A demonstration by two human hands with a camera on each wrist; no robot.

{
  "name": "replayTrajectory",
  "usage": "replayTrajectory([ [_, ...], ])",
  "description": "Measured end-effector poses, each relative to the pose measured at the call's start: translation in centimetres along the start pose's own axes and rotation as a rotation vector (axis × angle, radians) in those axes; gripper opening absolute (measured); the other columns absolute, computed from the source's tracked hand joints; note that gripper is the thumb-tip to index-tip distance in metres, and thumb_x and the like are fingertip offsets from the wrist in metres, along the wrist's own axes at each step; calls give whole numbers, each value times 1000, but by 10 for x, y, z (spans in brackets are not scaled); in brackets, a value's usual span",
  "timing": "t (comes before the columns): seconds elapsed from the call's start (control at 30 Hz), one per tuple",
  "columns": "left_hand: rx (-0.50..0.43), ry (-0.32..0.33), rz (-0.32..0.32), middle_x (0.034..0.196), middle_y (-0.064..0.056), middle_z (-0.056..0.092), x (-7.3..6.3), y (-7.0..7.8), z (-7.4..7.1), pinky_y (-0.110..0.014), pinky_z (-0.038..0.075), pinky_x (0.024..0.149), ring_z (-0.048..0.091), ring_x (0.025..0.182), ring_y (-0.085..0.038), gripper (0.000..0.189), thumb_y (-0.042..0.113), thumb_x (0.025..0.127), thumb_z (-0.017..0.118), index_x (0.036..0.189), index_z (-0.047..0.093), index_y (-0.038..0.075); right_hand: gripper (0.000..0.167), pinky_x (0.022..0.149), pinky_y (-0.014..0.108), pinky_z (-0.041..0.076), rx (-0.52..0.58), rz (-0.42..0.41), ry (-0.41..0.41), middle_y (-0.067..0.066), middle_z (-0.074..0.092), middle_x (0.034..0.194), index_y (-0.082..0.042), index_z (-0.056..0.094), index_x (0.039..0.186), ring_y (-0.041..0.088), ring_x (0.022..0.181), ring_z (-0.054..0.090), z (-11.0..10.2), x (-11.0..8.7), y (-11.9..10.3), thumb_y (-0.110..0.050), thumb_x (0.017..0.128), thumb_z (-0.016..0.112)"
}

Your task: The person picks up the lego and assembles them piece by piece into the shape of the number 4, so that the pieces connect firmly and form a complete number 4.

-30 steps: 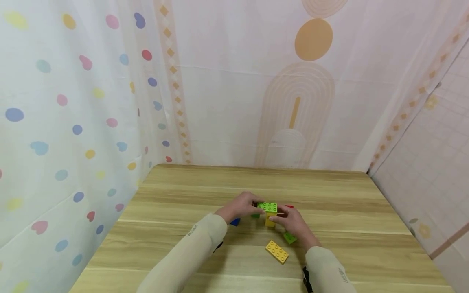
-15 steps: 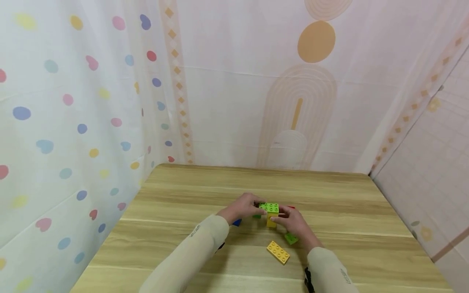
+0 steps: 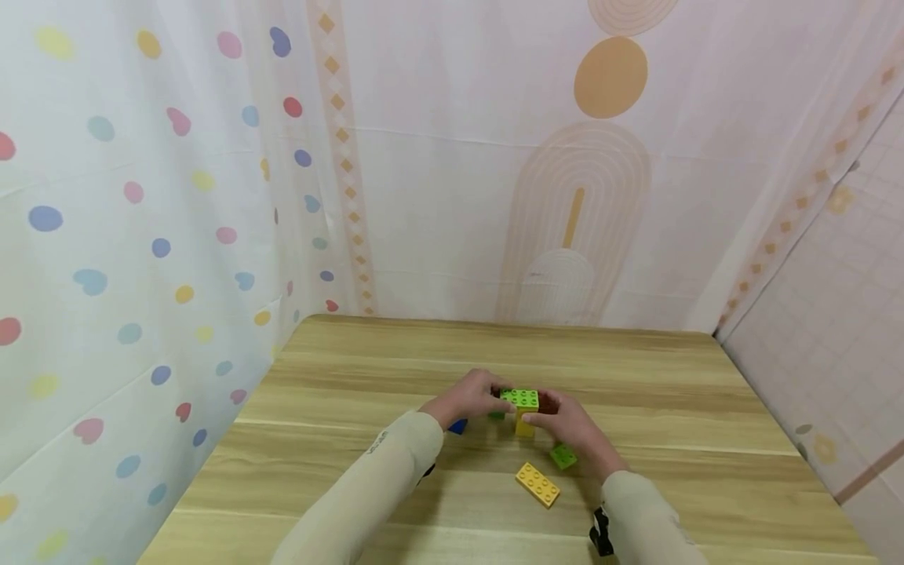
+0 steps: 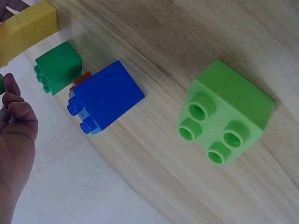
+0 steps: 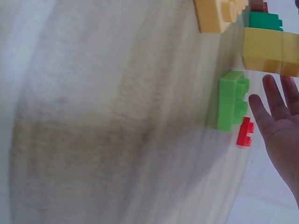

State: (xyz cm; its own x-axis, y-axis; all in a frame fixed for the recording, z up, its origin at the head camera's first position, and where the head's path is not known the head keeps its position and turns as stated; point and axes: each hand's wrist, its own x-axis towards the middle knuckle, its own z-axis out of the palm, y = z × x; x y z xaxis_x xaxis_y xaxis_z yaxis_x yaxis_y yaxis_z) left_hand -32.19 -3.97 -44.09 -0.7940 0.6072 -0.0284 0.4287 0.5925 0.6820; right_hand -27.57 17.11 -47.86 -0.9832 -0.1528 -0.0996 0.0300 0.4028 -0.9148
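While left hand (image 3: 472, 396) grips top brick (image 3: 524, 398), right hand (image 3: 575, 425) shifted.

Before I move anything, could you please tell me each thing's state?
Top lime brick, studs up on the yellow blocks
Yellow blocks, stacked upright
Left hand, pinching the top lime brick
Right hand, holding the yellow blocks
Flat yellow brick, studs up, loose
Small green brick, studs up, loose
Blue block, studs up
Dark green block, studs up
Large lime block, studs up
Red brick, studs up
Reddish-brown brick, mostly hidden
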Motion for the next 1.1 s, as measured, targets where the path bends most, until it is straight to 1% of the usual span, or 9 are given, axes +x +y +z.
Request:
replayTrajectory([
  [0.1,-9,-4,14,93,2,69,1,-1,-1,-25,48,69,57,76,-8,35,18,91,74,123,70,6,55,96,48,47,-3,-17,4,7,61,129,-11,58,136,27,119,56,-3,0,-4,-31,89,76],
  [0.17,-15,-7,15,91,3,69,1,-1,-1,-25,48,69,56,75,-8,34,17,91,74,122,70,6,55,98,49,46,3,-31,0,8,60,132,-9,58,136,29,123,54,-5,0,-7,-30,89,76],
  [0.23,-15,-9,10,91,3,68,2,-1,0,-25,47,69,56,75,-8,34,18,91,74,122,70,6,53,97,47,47,20,-49,-12,9,59,132,-8,57,136,30,123,54,-7,1,-9,-26,90,75],
  [0.4,-2,-9,15,86,6,67,3,1,0,-24,46,67,54,73,-8,31,18,91,75,120,72,8,42,89,39,51,67,-80,-32,7,64,120,-6,61,128,24,111,59,-9,2,-10,-19,90,75],
  [0.6,-15,-5,20,83,7,66,5,1,1,-23,46,65,53,71,-8,29,19,90,75,117,73,9,31,85,38,52,54,-93,-15,5,67,111,-8,67,119,20,103,61,-7,2,-6,-17,91,74],
  [0.7,-24,4,23,83,6,66,5,0,2,-24,46,65,53,72,-9,28,18,90,75,116,74,9,30,83,37,53,69,-85,2,5,67,109,-8,68,119,19,101,61,-6,2,-5,-17,91,74],
  [0.83,-13,22,33,86,6,67,3,-2,3,-24,47,66,54,73,-8,28,20,90,75,116,73,9,35,82,34,52,98,-50,18,6,67,110,-8,68,123,19,98,60,-3,1,-5,-19,90,75],
  [1.0,27,41,63,93,7,66,0,-9,6,-24,47,70,55,77,-6,35,27,93,73,123,70,10,40,83,33,51,78,-25,42,5,67,113,-9,67,126,18,99,61,0,2,-3,-21,89,76],
  [1.1,25,52,77,94,7,66,-2,-12,8,-27,48,71,55,78,-8,37,28,94,71,127,68,13,41,83,33,51,72,-25,47,3,68,112,-11,67,126,18,98,61,1,4,-2,-22,89,77],
])
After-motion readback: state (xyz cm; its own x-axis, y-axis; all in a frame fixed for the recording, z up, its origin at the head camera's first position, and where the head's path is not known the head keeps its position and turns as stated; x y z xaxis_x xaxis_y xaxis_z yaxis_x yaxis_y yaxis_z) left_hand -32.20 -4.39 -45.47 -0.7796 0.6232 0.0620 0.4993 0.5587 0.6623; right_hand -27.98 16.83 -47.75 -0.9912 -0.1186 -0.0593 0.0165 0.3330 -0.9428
